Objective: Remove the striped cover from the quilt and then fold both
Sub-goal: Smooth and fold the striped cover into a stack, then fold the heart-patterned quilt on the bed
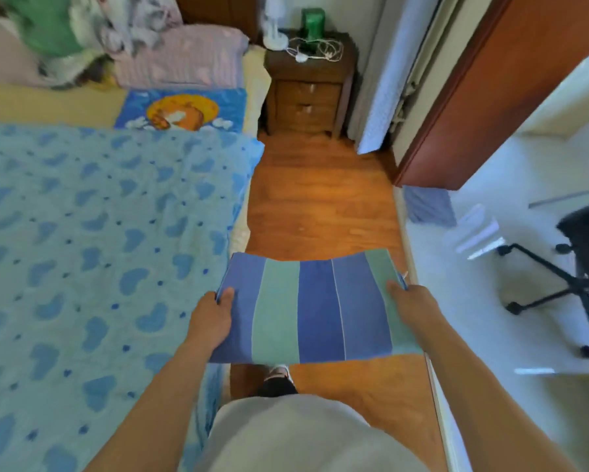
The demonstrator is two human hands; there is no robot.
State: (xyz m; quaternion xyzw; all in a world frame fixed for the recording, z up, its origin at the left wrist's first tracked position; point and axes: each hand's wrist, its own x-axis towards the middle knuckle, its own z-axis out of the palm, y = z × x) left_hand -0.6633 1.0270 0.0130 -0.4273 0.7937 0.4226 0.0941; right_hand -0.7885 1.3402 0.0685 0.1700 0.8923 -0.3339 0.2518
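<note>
The striped cover (315, 306), in blue and green bands, is folded into a flat rectangle and held level above the wooden floor beside the bed. My left hand (213, 316) grips its left edge, thumb on top. On the opposite edge, my right hand (410, 306) holds it the same way. The quilt (92, 240), light blue with darker heart-like patches and dots, lies spread flat over the bed to my left, apart from the cover.
Pillows (180, 59) and bundled bedding lie at the head of the bed. A dark wooden nightstand (308, 93) with cables stands ahead. A red-brown door (483, 97) is open at right, with an office chair (565, 267) beyond. Wooden floor (320, 199) runs between bed and wall.
</note>
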